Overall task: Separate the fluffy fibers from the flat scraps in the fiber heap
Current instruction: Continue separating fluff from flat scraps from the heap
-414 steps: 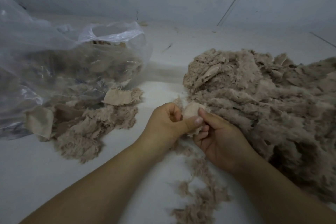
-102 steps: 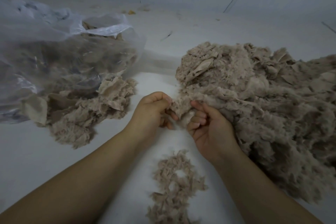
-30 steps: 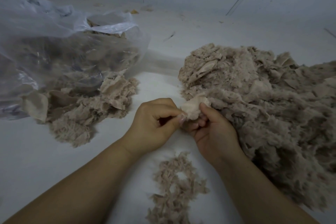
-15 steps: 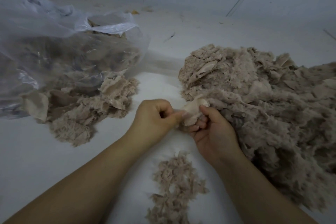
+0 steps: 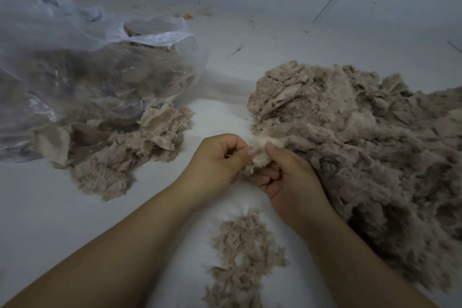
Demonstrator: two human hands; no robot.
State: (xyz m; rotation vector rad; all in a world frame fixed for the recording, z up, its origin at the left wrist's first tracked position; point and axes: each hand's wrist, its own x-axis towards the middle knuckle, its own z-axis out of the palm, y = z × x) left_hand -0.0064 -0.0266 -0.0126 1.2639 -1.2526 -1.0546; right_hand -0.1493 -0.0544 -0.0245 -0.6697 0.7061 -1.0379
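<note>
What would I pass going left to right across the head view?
Clear plastic bag → scrap pile at its mouth → left hand → right hand → big fiber heap.

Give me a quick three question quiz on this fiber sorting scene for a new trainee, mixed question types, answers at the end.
1. True or false: both the left hand and the right hand pinch the same pale scrap.
2. Multiple choice: where does the plastic bag lie? A) left of the hands B) right of the hands C) between the forearms
3. Fill in: the small loose pile between the forearms is made of ____.

Key
1. True
2. A
3. Fluffy fibers
</note>
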